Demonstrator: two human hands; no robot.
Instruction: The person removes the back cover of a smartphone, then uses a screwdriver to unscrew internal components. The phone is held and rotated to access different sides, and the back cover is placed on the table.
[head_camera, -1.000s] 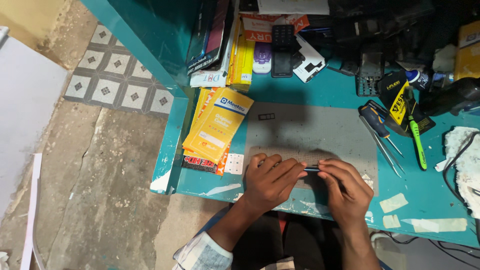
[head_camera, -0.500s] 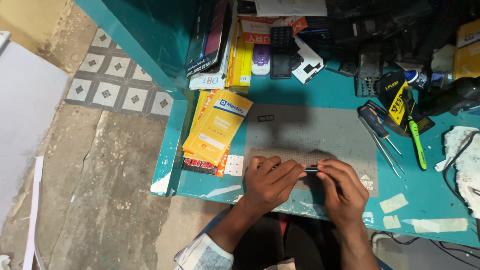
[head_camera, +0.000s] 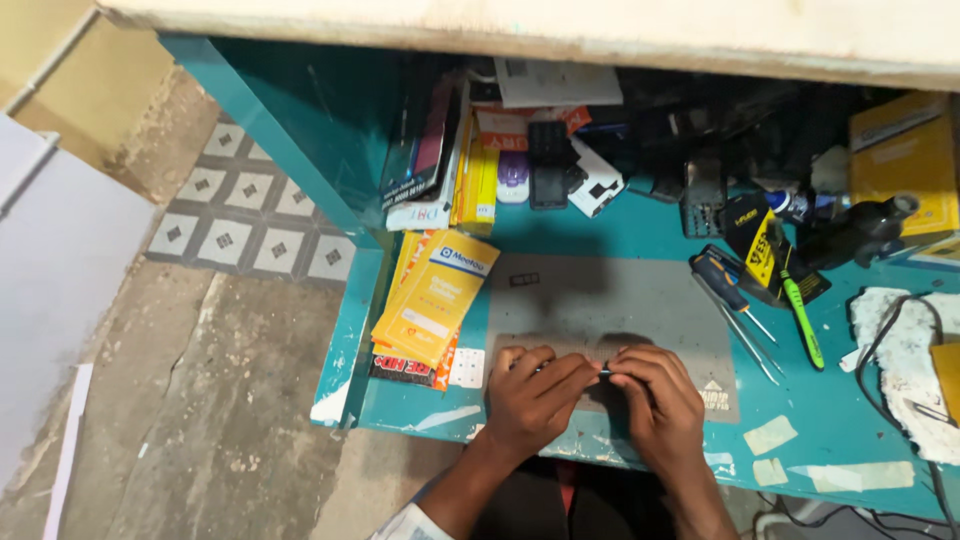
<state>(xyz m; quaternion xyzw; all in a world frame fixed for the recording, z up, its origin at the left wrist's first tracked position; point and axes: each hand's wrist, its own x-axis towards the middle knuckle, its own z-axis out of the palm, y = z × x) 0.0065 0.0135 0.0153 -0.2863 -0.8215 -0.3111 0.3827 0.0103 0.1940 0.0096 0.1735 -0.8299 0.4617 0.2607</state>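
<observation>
Both hands (head_camera: 600, 395) curled together, fingers (head_camera: 565, 372) pinching small dark part (head_camera: 604, 371).

You've got a yellow pkg stack (head_camera: 432, 300) on bench's left edge, yellow box (head_camera: 905, 160) far right, upright pkgs (head_camera: 445, 160) at back.

I could not make out the small dark part (head_camera: 603, 371) pinched between my hands; their fingers hid most of it, and the bench (head_camera: 900, 440) ran off the right edge.

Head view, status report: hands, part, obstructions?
Left hand and right hand pinch a small dark part over the grey mat. Screwdrivers lie apart, right.
</observation>
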